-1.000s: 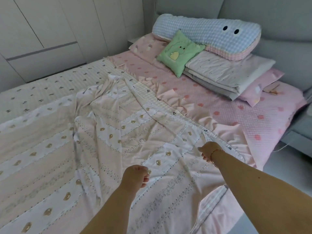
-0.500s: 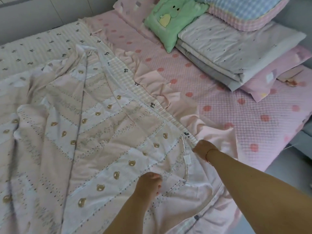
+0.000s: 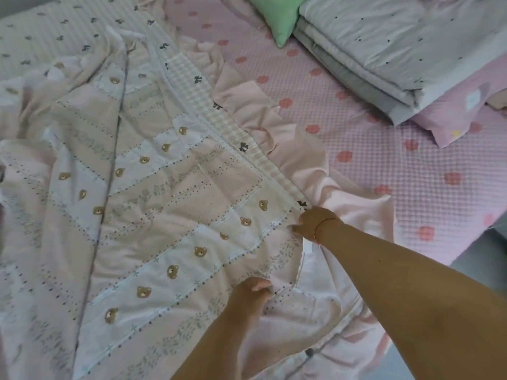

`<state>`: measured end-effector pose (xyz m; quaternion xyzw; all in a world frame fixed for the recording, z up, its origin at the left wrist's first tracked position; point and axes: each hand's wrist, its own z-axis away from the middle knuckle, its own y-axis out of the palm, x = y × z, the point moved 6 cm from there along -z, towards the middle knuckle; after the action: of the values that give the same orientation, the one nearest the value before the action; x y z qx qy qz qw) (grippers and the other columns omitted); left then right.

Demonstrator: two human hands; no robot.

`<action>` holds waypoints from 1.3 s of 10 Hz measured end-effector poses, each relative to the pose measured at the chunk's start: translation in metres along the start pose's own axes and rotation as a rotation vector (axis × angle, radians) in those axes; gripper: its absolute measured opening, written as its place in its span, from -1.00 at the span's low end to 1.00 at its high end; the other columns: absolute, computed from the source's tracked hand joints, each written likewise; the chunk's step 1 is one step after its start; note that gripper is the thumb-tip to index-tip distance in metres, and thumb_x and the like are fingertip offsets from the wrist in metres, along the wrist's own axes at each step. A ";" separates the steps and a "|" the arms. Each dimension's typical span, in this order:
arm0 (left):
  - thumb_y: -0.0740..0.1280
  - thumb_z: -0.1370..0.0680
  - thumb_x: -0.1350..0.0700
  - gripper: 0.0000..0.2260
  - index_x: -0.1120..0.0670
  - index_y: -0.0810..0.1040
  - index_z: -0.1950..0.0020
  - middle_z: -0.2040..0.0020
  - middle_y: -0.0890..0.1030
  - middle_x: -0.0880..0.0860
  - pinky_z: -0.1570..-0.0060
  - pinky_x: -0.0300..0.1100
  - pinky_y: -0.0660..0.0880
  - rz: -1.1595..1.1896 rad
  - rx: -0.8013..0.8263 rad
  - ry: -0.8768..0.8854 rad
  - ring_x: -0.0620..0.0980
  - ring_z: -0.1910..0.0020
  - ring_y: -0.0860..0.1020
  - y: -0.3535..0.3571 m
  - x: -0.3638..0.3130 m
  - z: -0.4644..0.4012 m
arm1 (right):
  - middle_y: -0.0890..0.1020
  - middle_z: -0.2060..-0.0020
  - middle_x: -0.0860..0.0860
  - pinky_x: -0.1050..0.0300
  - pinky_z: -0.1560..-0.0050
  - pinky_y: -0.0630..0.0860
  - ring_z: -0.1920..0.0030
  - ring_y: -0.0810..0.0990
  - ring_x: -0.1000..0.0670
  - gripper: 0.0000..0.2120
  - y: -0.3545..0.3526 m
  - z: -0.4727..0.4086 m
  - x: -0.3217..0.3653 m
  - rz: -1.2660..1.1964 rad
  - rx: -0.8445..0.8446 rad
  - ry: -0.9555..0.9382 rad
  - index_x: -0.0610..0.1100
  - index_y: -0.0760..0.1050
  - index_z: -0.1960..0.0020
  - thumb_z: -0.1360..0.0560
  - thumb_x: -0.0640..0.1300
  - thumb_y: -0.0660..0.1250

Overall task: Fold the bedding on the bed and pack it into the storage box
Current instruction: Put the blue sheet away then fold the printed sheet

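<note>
A pale pink quilt cover (image 3: 153,204) with small brown bears and dotted stripes lies rumpled across the bed, a pink ruffle along its right edge. My right hand (image 3: 315,222) grips the cover's edge near the ruffle, a thin red band on the wrist. My left hand (image 3: 253,290) pinches the fabric lower down, close to the cover's open seam. No storage box is in view.
A pink sheet (image 3: 384,165) with red dots covers the mattress on the right. A stack of folded bedding (image 3: 389,50) and a green cushion (image 3: 277,17) sit at the top right. Grey floor (image 3: 491,259) shows past the bed's right edge.
The view has tilted down and closer to the cover. Both hands keep their hold on the fabric and have moved nearer each other; the blue pillow has left the view.
</note>
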<state>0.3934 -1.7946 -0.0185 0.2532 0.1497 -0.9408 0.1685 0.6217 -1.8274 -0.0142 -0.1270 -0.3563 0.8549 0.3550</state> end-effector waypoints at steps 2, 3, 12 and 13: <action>0.29 -0.56 0.25 -0.78 0.14 0.56 -0.19 -0.02 0.59 0.10 -0.12 -0.01 0.57 0.044 -0.038 -0.006 0.12 -0.08 0.61 -0.007 0.008 -0.006 | 0.55 -0.17 -0.16 0.06 -0.16 0.43 -0.20 0.51 -0.16 -0.61 0.011 0.024 -0.071 -0.113 0.044 0.239 -0.25 0.48 -0.25 -0.53 -0.03 0.27; 0.29 -0.54 0.26 -0.82 0.09 0.56 -0.10 0.03 0.60 0.09 0.00 -0.06 0.58 0.087 -0.076 -0.023 0.05 0.08 0.58 -0.015 0.017 -0.002 | 0.56 0.15 -0.07 0.22 0.25 0.40 0.16 0.49 -0.04 -0.73 0.020 0.038 -0.102 -0.083 0.091 0.296 -0.20 0.57 0.00 -0.47 -0.02 0.28; 0.31 -0.55 0.15 -0.76 0.09 0.53 -0.22 -0.09 0.60 0.09 -0.12 -0.03 0.53 0.233 -0.408 0.019 0.10 -0.06 0.59 -0.215 0.074 0.041 | 0.47 -0.28 -0.20 0.06 -0.22 0.33 -0.27 0.44 -0.16 -0.43 -0.017 0.039 0.205 -0.491 0.068 -0.177 -0.24 0.35 -0.37 -0.63 0.15 -0.10; 0.31 -0.56 0.13 -0.70 0.12 0.49 -0.29 -0.11 0.59 0.08 -0.02 -0.14 0.43 0.292 -0.549 0.036 0.08 -0.02 0.55 -0.273 0.094 0.051 | 0.44 -0.32 -0.23 -0.03 -0.31 0.31 -0.32 0.40 -0.23 -0.39 -0.010 0.033 0.267 -0.571 0.127 -0.230 -0.23 0.27 -0.43 -0.62 0.17 -0.15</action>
<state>0.1883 -1.5908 0.0279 0.2335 0.3632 -0.8265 0.3613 0.4203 -1.6537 0.0262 0.0983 -0.3614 0.7499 0.5453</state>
